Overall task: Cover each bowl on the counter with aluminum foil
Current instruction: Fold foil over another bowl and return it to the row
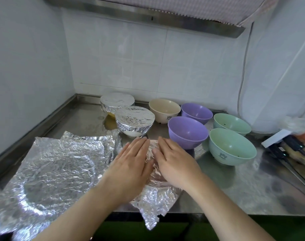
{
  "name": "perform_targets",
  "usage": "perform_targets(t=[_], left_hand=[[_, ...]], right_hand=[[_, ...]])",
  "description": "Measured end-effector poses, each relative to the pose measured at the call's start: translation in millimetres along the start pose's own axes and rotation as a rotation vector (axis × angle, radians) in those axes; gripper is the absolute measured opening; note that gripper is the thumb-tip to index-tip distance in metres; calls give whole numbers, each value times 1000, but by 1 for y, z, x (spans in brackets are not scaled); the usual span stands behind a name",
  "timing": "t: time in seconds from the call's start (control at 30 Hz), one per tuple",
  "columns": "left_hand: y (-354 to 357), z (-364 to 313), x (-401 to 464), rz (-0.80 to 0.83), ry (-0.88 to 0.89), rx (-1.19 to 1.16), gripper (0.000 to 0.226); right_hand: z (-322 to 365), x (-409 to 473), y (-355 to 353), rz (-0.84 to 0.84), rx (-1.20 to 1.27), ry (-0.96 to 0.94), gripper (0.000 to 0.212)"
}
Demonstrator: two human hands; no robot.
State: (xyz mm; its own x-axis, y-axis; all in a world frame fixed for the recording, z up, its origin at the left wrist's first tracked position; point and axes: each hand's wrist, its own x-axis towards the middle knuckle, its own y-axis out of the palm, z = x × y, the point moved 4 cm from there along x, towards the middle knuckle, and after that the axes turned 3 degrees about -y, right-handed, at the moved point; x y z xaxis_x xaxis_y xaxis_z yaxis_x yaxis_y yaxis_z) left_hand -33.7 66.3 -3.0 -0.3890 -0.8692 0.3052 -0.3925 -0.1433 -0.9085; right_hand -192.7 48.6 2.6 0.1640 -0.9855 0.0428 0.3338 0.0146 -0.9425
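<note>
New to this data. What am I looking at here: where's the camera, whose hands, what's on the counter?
There is no robot: a person works bare-handed, and the single picture comes from a camera on their head, looking forward and down. The left hand and right hand press flat, fingers straight, on a foil sheet laid over something hidden beneath, probably a bowl. On the steel counter: two foil-covered bowls, five uncovered ones (a cream bowl, two purple bowls, two green bowls), and spare foil sheets at left. Nothing is gripped.
</note>
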Motion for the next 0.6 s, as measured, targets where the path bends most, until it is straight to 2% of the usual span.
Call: perform_targets(t=[0.07,0.13,0.2,0.27,0.33,0.4,0.53,0.6], left_hand=[[-4,-2,-3,-38,-70,-6,69],[-5,-13,-7,-70,-143,-88,67],[1,-24,-8,-70,-239,-191,67],[10,-27,-5,-64,-304,-187,69],[15,-24,-3,-64,-309,-105,78],[15,-19,-2,-61,-272,-64,84],[6,-7,3,-5,-197,-105,69],[0,0,5,16,-207,-190,65]], right_hand=[[0,-9,-4,-35,-75,62,67],[3,-13,-10,-47,-207,98,59],[5,-7,-14,-68,-181,77,58],[4,2,-8,-32,-68,-23,59],[1,7,-1,-19,-5,-113,62],[-2,5,2,-44,32,-95,75],[-4,-6,2,-64,-15,-18,82],[-3,-7,-3,-51,23,29,71]])
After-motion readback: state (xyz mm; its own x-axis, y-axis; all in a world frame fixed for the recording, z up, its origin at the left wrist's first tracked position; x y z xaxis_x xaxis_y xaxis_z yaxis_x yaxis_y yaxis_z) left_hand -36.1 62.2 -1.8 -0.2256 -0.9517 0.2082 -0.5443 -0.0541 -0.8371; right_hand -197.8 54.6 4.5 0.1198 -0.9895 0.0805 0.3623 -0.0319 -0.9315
